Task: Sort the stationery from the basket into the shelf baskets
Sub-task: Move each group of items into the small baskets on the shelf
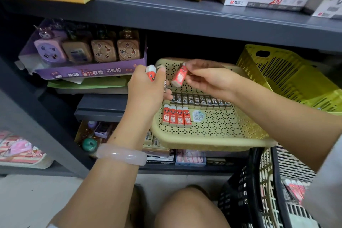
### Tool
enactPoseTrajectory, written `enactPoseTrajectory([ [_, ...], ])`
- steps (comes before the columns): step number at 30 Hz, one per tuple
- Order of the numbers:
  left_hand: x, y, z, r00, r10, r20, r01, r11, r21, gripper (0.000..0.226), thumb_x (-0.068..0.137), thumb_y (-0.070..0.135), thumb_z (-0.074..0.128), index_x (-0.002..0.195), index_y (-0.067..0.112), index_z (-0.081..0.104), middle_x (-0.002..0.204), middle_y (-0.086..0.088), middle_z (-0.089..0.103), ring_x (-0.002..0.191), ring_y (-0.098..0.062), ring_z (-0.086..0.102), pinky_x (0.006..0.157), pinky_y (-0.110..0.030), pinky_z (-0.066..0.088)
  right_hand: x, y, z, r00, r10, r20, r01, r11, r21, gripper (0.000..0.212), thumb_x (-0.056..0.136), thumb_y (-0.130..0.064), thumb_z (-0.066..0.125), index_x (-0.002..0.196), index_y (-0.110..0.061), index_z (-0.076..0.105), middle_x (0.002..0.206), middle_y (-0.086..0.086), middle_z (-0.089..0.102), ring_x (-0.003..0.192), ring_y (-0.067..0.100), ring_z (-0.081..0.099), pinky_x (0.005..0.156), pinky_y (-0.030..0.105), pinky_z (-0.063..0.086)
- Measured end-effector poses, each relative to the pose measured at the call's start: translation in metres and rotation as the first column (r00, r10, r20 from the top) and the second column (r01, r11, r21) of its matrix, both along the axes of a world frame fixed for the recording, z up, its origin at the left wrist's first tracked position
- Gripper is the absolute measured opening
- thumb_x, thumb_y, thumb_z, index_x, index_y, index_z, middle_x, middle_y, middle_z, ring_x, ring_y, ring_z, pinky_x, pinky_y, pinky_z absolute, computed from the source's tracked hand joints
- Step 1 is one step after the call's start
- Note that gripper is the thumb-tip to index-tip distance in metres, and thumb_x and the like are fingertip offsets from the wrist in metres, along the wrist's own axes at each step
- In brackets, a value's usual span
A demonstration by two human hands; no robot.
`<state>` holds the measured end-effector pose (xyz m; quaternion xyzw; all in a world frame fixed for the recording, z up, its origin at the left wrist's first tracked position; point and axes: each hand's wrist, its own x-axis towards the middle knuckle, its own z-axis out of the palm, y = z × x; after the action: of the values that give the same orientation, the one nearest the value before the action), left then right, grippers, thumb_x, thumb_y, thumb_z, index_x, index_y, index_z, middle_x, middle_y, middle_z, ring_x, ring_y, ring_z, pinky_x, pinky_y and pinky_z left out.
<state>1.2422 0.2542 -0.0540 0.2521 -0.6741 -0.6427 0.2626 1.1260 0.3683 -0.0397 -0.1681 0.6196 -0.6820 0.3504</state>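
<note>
A beige perforated shelf basket [212, 141] sits pulled out from the middle shelf. Inside lie a row of dark 2B erasers [202, 101] and several red cartoon-face erasers [176, 117] side by side. My left hand [148, 89] grips a red eraser [151, 74] above the basket's left rim, with another small packet under its fingers. My right hand [209, 77] pinches a second red eraser [179, 77], tilted, over the basket's back part. The black carrying basket [246, 190] stands at the lower right with more red packets [294, 189] inside.
A yellow-green slotted basket [288, 77] leans on the shelf at right. A purple sharpener display box [87, 55] stands at left. The grey shelf board [185, 16] above carries boxes. A white slotted tray [294, 166] lies in the black basket. My knee [187, 207] is below.
</note>
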Motion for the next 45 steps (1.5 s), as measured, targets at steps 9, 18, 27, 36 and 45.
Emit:
enactPoseTrajectory([
  [9, 0.003, 0.004, 0.002, 0.996, -0.078, -0.032, 0.082, 0.983, 0.161, 0.013, 0.095, 0.009, 0.04, 0.088, 0.017, 0.047, 0.088, -0.006, 0.065, 0.047, -0.005, 0.061, 0.059, -0.025, 0.058, -0.004, 0.025, -0.027, 0.983, 0.137, -0.125, -0.006, 0.697, 0.718, 0.008, 0.085, -0.009, 0.061, 0.085, -0.001, 0.061, 0.072, 0.009, 0.065, 0.055, 0.009, 0.059, 0.056, 0.017, 0.053],
  [18, 0.004, 0.007, 0.003, 0.992, -0.128, 0.02, 0.127, 0.99, 0.063, 0.009, 0.096, 0.019, 0.044, 0.088, 0.018, 0.043, 0.086, 0.001, 0.067, 0.036, -0.005, 0.048, 0.039, -0.016, 0.041, -0.001, 0.022, -0.028, 0.971, 0.154, -0.182, 0.028, 0.683, 0.73, 0.007, 0.088, -0.008, 0.058, 0.087, -0.001, 0.06, 0.079, 0.012, 0.066, 0.061, 0.012, 0.065, 0.061, 0.02, 0.057],
  [27, 0.005, 0.007, 0.003, 0.987, -0.159, 0.036, 0.158, 0.987, 0.031, 0.012, 0.093, 0.023, 0.052, 0.086, 0.014, 0.05, 0.07, 0.002, 0.064, 0.043, -0.003, 0.054, 0.046, -0.016, 0.047, 0.015, -0.009, 0.001, 0.991, 0.105, -0.082, -0.102, 0.994, 0.04, 0.007, 0.089, -0.012, 0.058, 0.096, -0.012, 0.058, 0.074, -0.001, 0.07, 0.069, 0.009, 0.068, 0.066, 0.017, 0.054],
  [36, 0.01, -0.007, 0.005, 1.0, 0.021, -0.014, -0.022, 0.999, -0.036, 0.022, 0.091, 0.026, 0.054, 0.07, 0.03, 0.061, 0.061, 0.009, 0.054, 0.047, -0.006, 0.046, 0.05, -0.023, 0.04, -0.014, -0.023, -0.018, 0.96, -0.035, -0.278, 0.186, 0.819, 0.542, 0.014, 0.089, -0.01, 0.058, 0.103, -0.008, 0.06, 0.104, 0.015, 0.067, 0.089, 0.019, 0.067, 0.088, 0.03, 0.053],
  [45, 0.009, -0.012, 0.006, 0.999, 0.024, 0.044, -0.024, 1.0, -0.005, 0.025, 0.094, 0.019, 0.047, 0.069, 0.021, 0.054, 0.066, 0.002, 0.046, 0.053, -0.012, 0.041, 0.06, -0.029, 0.037, -0.011, -0.039, -0.034, 0.942, 0.138, -0.305, 0.111, 0.731, 0.673, 0.026, 0.09, -0.012, 0.058, 0.113, 0.0, 0.059, 0.104, 0.016, 0.066, 0.081, 0.016, 0.064, 0.089, 0.03, 0.053],
])
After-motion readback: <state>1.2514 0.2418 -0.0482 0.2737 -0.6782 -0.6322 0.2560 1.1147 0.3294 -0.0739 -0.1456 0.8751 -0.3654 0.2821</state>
